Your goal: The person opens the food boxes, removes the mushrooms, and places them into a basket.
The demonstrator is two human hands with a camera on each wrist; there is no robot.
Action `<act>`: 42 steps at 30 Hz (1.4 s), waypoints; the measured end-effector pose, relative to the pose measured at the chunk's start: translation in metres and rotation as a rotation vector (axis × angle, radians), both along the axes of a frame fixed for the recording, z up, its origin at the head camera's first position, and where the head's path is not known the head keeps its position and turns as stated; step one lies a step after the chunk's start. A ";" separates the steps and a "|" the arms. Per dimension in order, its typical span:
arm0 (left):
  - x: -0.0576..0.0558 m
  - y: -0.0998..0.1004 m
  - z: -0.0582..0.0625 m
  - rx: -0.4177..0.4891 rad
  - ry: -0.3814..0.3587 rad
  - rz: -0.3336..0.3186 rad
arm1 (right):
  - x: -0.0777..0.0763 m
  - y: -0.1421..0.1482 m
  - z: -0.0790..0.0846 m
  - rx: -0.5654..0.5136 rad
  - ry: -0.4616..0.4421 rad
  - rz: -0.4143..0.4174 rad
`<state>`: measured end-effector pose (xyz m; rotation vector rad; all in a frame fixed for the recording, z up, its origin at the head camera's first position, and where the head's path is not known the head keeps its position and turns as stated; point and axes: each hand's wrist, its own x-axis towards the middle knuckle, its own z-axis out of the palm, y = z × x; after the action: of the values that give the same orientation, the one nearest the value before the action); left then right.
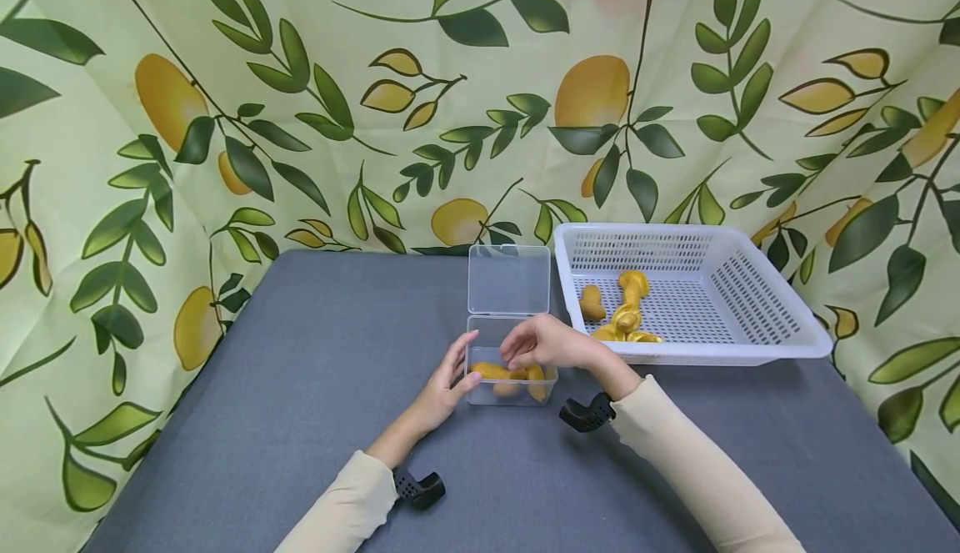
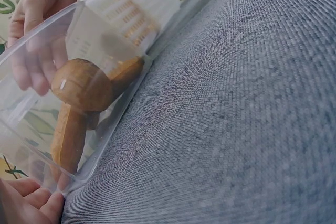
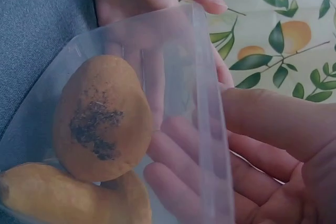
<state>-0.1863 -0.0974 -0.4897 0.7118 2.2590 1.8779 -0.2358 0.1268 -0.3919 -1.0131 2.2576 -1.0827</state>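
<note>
A clear plastic box stands on the table with its lid flipped back. Inside lie several yellow-brown pieces, among them a rounded piece with a dark speckled patch and a long curved yellow piece. My left hand rests against the box's left side, thumb near the front corner and fingers extended. My right hand reaches over the box from the right, its fingers pointing down inside with nothing visible between them. The rounded piece lies close to its fingertips.
A white perforated basket stands right behind the box, holding a shiny gold twisted piece and a small brown lumpy piece. The grey cloth-covered table backs onto a leaf-and-fruit patterned curtain.
</note>
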 end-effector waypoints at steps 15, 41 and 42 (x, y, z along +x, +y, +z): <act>0.001 -0.001 0.001 0.006 0.009 -0.002 | 0.001 -0.005 0.001 0.147 0.120 0.007; -0.001 0.001 -0.001 0.021 0.052 -0.003 | 0.010 -0.008 -0.009 0.261 0.453 0.041; -0.001 0.001 -0.001 0.020 0.049 -0.003 | 0.010 -0.007 -0.010 0.245 0.466 0.037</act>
<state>-0.1873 -0.0967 -0.4908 0.7713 2.2700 1.9052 -0.2253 0.1193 -0.4022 -1.2964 2.6358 -0.5711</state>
